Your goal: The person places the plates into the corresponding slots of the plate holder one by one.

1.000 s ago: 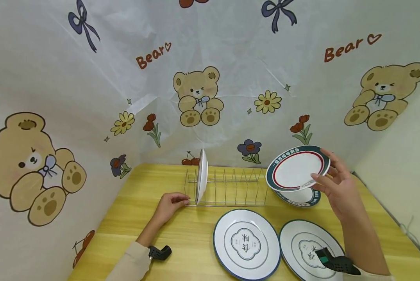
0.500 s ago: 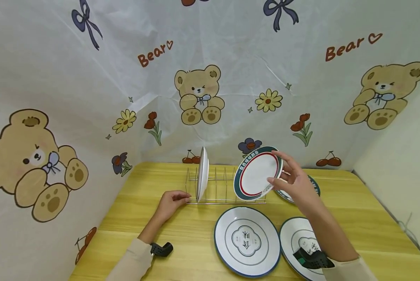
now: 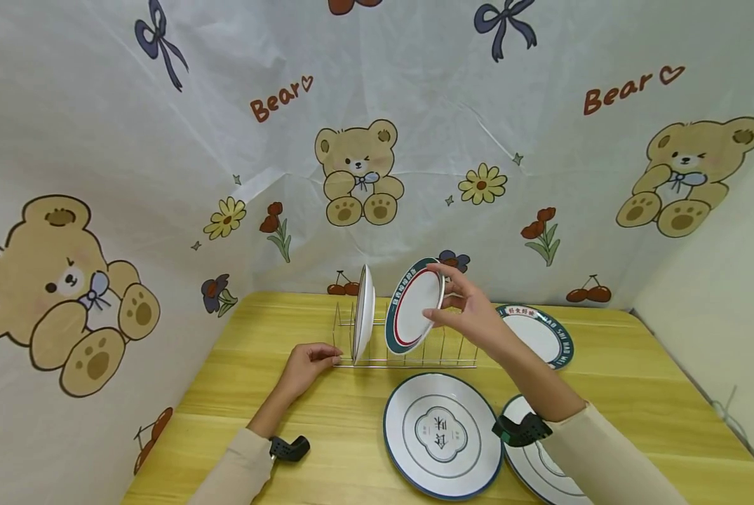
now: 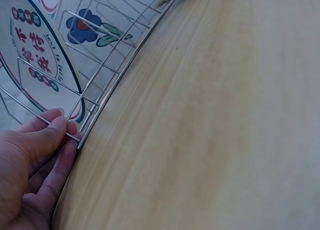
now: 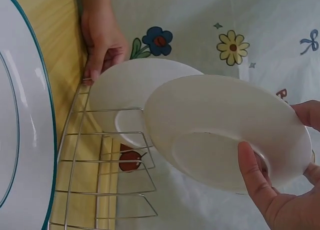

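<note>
My left hand [image 3: 309, 366] pinches the front left corner of a wire dish rack [image 4: 107, 72]. One plate [image 3: 364, 315] stands on edge in the rack's left end, right beside that hand; its printed face shows in the left wrist view. In my right hand [image 3: 468, 312] is a second plate [image 3: 419, 307] with a green rim and a red ring, gripped by its right edge. It is tilted nearly upright over the middle of the rack, to the right of the standing plate. The right wrist view shows the held plate's plain white underside [image 5: 220, 115].
A green-rimmed plate [image 3: 536, 335] lies right of the rack. Two blue-rimmed plates lie in front: one near the middle [image 3: 442, 435], one to its right [image 3: 543, 466], partly under my right arm. A bear-print sheet [image 3: 414, 84] hangs behind the wooden table [image 3: 635, 393].
My right hand has carried the green-rimmed plate leftward from the right side to over the rack, turning it more upright. The left hand keeps its place at the rack's corner.
</note>
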